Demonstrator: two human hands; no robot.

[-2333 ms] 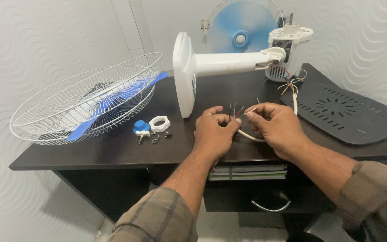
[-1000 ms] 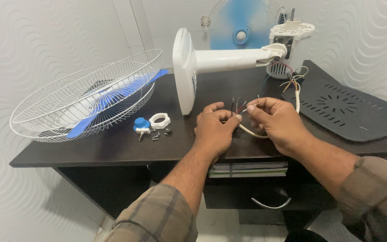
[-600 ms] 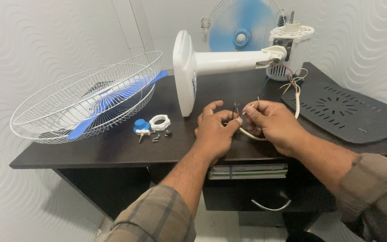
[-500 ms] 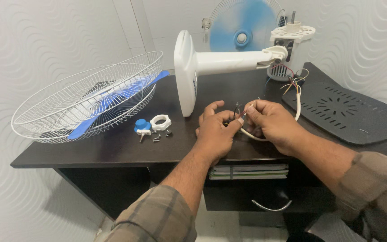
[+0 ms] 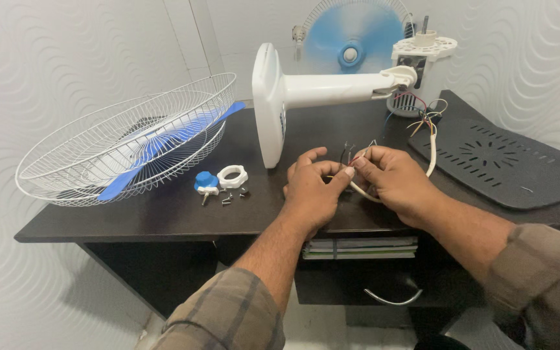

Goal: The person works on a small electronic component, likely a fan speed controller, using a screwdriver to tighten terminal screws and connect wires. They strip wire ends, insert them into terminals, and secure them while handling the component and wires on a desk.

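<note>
**Inspector A:** Both hands are at the middle of the dark table (image 5: 163, 223), near its front edge. The left hand (image 5: 312, 194) and right hand (image 5: 390, 181) are pressed close, fingertips meeting, each pinching the loose ends of thin coloured wires (image 5: 351, 154). The bare ends stand up just above the fingers. Holding them so keeps the tips apart from one another and in plain sight.

**Inspector B:** Where do the wires come from?

**Inspector A:** A white cord (image 5: 431, 152) curves from under the right hand back toward the fan's motor housing (image 5: 416, 78), where more wires (image 5: 422, 116) spill out. The housing sits at the far end of the white fan stand (image 5: 319, 91), which lies on its side, its round base (image 5: 268, 110) upright and facing the person. Laid over like that, the wiring end is within reach.

**Inspector B:** And the other parts?

**Inspector A:** Set well aside to the left, away from the hands: the wire guard (image 5: 124, 152) lies like a bowl with the blue blade (image 5: 163, 146) resting inside it. Beside it are a blue knob (image 5: 206, 182), a white ring nut (image 5: 232, 175) and a few small screws (image 5: 234, 196), grouped together. A dark vented cover (image 5: 494, 162) lies flat on the right. A second fan (image 5: 351, 39) stands behind, against the wall. Books (image 5: 358, 247) sit on a shelf under the table.
</note>
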